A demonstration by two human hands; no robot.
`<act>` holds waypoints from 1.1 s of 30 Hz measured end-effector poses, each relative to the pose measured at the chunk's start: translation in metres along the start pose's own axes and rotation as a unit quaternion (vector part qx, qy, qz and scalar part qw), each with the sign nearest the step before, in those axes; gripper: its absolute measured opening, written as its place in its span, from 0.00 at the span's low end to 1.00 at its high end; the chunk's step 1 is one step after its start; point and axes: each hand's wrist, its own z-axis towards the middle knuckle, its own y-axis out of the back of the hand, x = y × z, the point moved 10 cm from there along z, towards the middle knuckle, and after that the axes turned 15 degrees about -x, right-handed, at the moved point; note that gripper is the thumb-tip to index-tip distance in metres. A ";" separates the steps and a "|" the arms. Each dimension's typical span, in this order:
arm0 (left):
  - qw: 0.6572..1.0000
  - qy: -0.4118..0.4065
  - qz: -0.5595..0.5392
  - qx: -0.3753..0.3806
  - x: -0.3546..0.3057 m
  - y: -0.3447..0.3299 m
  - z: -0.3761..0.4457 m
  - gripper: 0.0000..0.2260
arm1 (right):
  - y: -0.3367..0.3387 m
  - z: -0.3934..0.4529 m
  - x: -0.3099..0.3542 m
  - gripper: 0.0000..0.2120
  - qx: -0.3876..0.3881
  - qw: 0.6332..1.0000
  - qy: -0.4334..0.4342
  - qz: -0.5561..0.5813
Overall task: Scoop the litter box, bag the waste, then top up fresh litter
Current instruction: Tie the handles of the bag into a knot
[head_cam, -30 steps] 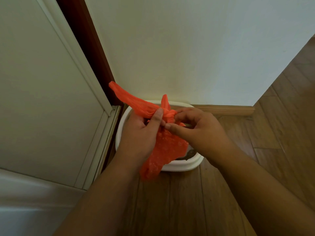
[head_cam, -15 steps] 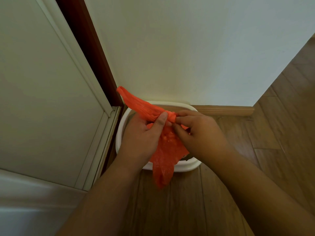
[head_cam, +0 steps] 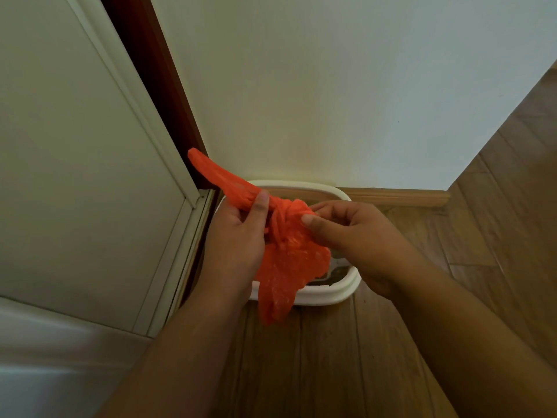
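An orange plastic bag (head_cam: 289,260) hangs between both hands above the white litter box (head_cam: 340,292), which sits on the floor against the wall. My left hand (head_cam: 238,236) grips one twisted handle of the bag that sticks up to the left. My right hand (head_cam: 355,233) pinches the bag at its knotted neck with thumb and fingers. The bag's body droops over the box's front rim. Most of the box's inside is hidden behind the bag and hands.
A pale door (head_cam: 75,176) with a dark frame (head_cam: 150,70) stands close on the left. A cream wall (head_cam: 331,86) with a wooden skirting board (head_cam: 401,199) is behind the box. Wooden floor (head_cam: 331,357) stretches toward me and to the right.
The second handle that stuck up at the knot has been pulled down into it. The left handle stays stretched to the upper left, and the bag's tail swings slightly.
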 end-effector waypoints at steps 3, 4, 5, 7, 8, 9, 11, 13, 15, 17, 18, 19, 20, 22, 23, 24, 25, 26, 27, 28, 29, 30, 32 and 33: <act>1.000 0.011 -0.018 -0.015 0.000 0.003 0.002 0.06 | 0.002 0.001 -0.010 0.12 -0.001 0.999 -0.044 -0.015; 1.000 0.013 -0.022 -0.015 -0.001 0.004 0.003 0.07 | 0.004 0.002 -0.013 0.13 -0.004 0.998 -0.056 -0.017; 0.999 0.014 -0.023 -0.016 -0.001 0.004 0.004 0.07 | 0.005 0.002 -0.014 0.14 -0.005 0.998 -0.064 -0.018; 0.999 0.021 -0.031 -0.022 -0.001 0.005 0.005 0.08 | 0.005 0.001 -0.015 0.13 0.001 0.997 -0.071 -0.010; 0.998 0.030 -0.039 -0.026 0.001 0.006 0.005 0.08 | 0.005 0.001 -0.014 0.13 0.003 0.997 -0.071 -0.002; 0.998 0.040 -0.048 -0.024 0.002 0.005 0.005 0.08 | 0.006 0.000 -0.013 0.12 0.003 0.998 -0.070 0.004; 0.996 0.057 -0.063 -0.014 0.003 0.003 0.004 0.09 | 0.009 0.001 -0.012 0.11 -0.005 0.998 -0.058 -0.004; 0.994 0.071 -0.081 -0.009 0.003 0.000 0.003 0.09 | 0.012 0.002 -0.012 0.10 -0.010 0.998 -0.048 -0.025; 0.992 0.081 -0.096 -0.011 0.002 0.000 0.003 0.09 | 0.013 0.003 -0.011 0.09 -0.007 0.998 -0.044 -0.038; 0.989 0.090 -0.112 -0.017 0.001 0.002 0.005 0.08 | 0.013 0.002 -0.010 0.09 -0.004 0.998 -0.041 -0.048; 0.989 0.090 -0.117 -0.023 0.001 0.004 0.006 0.08 | 0.013 0.002 -0.009 0.09 -0.002 0.998 -0.038 -0.054; 0.988 0.091 -0.124 -0.028 -0.001 0.004 0.005 0.08 | 0.013 0.001 -0.008 0.09 0.000 0.998 -0.036 -0.059; 0.986 0.094 -0.135 -0.032 -0.001 0.005 0.004 0.08 | 0.013 0.001 -0.007 0.09 0.002 0.997 -0.033 -0.063; 0.977 0.117 -0.173 -0.034 -0.002 0.003 0.000 0.10 | 0.012 0.001 -0.006 0.09 0.005 0.997 -0.031 -0.072; 0.972 0.130 -0.193 -0.030 -0.001 0.001 -0.001 0.10 | 0.012 0.000 -0.006 0.08 0.010 0.996 -0.030 -0.079; 0.967 0.145 -0.210 -0.026 0.000 0.000 -0.003 0.11 | 0.010 -0.001 -0.007 0.09 0.018 0.996 -0.028 -0.087; 0.961 0.159 -0.225 -0.020 0.001 -0.002 -0.005 0.10 | 0.009 -0.001 -0.009 0.09 0.027 0.995 -0.027 -0.098; 0.956 0.175 -0.237 -0.014 0.003 -0.004 -0.007 0.10 | 0.008 -0.003 -0.010 0.10 0.037 0.993 -0.025 -0.109; 0.951 0.188 -0.246 -0.006 0.004 -0.006 -0.009 0.09 | 0.006 -0.004 -0.011 0.13 0.049 0.992 -0.021 -0.118; 0.947 0.198 -0.252 0.003 0.006 -0.009 -0.011 0.07 | 0.004 -0.006 -0.011 0.16 0.059 0.990 -0.013 -0.124; 0.944 0.206 -0.256 0.012 0.008 -0.011 -0.012 0.06 | 0.002 -0.008 -0.008 0.21 0.062 0.990 -0.003 -0.126; 0.942 0.212 -0.258 0.020 0.011 -0.013 -0.013 0.04 | 0.003 -0.008 -0.005 0.26 0.052 0.991 0.012 -0.123; 0.936 0.223 -0.272 0.032 0.014 -0.017 -0.013 0.04 | 0.008 -0.006 0.006 0.26 0.007 0.993 0.054 -0.104; 0.930 0.229 -0.284 0.039 0.014 -0.018 -0.012 0.05 | 0.010 -0.005 0.010 0.23 -0.012 0.994 0.069 -0.086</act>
